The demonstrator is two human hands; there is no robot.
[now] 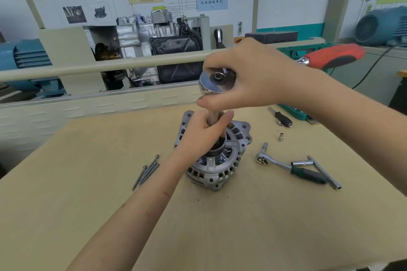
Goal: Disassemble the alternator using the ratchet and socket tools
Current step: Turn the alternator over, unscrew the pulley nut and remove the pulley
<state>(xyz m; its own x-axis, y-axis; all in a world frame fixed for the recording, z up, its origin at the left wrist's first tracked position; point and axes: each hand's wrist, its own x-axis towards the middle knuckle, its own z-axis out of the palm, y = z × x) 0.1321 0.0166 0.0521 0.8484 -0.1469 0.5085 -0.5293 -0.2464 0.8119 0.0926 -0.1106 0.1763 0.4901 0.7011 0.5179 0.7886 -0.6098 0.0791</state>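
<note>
A silver alternator [217, 166] stands on end on the tan table [88, 215]. My left hand [203, 134] is closed around a metal socket [217, 115] that stands upright on the alternator's top centre. Above it my right hand [248, 77] grips the shiny head [214, 82] of a large ratchet. Its red and black handle [334, 56] sticks out to the right, past my wrist. The joint between ratchet head and socket is hidden by my fingers.
Several long bolts [147, 171] lie left of the alternator. To its right lie a small ratchet with a green and black grip [293, 167], a T-bar [323, 171], a small loose socket [280, 137] and a black screwdriver [283, 117]. A green tool case [295, 112] sits at the table's back right.
</note>
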